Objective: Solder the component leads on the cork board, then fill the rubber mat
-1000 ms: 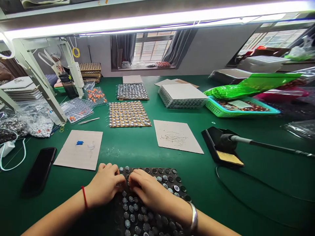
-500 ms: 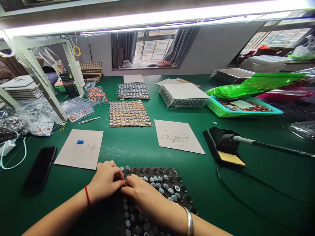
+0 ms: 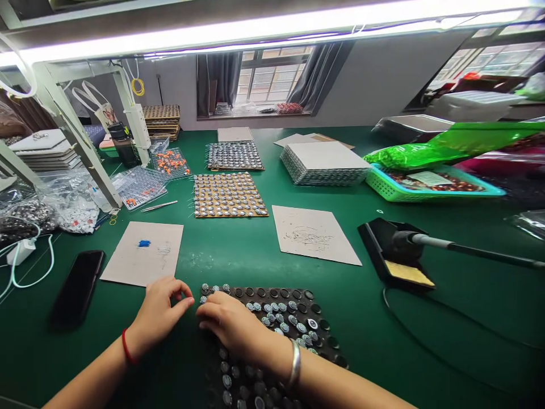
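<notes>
A black board (image 3: 268, 293) with rows of small round pieces lies in front of me. Many of its pieces, such as one silvery disc (image 3: 312, 324), have a pale top; others look plain dark. Just left of the board's far left corner, my left hand (image 3: 162, 307) hovers with thumb and forefinger pinched together. Anything between those tips is too small to make out. My right hand (image 3: 232, 324) covers the board's left part, its bent fingers closed near the left edge. What they grip, if anything, is hidden.
Cardboard sheets lie at left (image 3: 145, 255) and right (image 3: 315, 236), the left one bearing blue wires (image 3: 144, 243). A soldering iron (image 3: 426, 240) rests in its stand at right. Beyond are a filled brown board (image 3: 230, 196), tweezers (image 3: 159, 206) and a green basket (image 3: 400, 190). A phone (image 3: 79, 287) lies left.
My left hand has drawn away to the left, off the board and apart from my right hand. My right hand has shifted slightly left along the board's edge. The view has turned a little.
</notes>
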A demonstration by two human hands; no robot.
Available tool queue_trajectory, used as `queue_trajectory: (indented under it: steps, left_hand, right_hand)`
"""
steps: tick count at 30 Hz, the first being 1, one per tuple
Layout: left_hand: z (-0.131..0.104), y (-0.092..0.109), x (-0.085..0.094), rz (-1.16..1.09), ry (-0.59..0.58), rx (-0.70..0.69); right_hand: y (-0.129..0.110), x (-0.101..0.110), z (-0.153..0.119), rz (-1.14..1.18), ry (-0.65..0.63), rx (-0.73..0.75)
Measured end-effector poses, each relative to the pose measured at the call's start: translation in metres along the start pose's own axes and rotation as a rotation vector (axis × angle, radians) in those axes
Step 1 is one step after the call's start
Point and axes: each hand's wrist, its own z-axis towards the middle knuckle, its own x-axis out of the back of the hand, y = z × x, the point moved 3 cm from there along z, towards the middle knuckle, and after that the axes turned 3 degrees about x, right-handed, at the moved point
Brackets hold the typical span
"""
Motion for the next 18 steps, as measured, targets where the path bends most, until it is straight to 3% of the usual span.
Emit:
queue_trajectory:
  steps: [7,12,18]
  left_hand:
    - [-0.013,0.007,-0.014,0.024,-0.065,-0.038]
    - [-0.020,0.024,-0.031,0.075,-0.177,-0.132]
    - [-0.027,0.032,-0.044,0.134,-0.242,-0.223]
  right_hand:
    - [0.007,0.011,-0.007,-0.015,0.044,-0.064]
    - [0.001,0.022,-0.036,-0.014,-0.043,-0.048]
    - [-0.003,0.014,-0.062,-0.050,-0.125,-0.049]
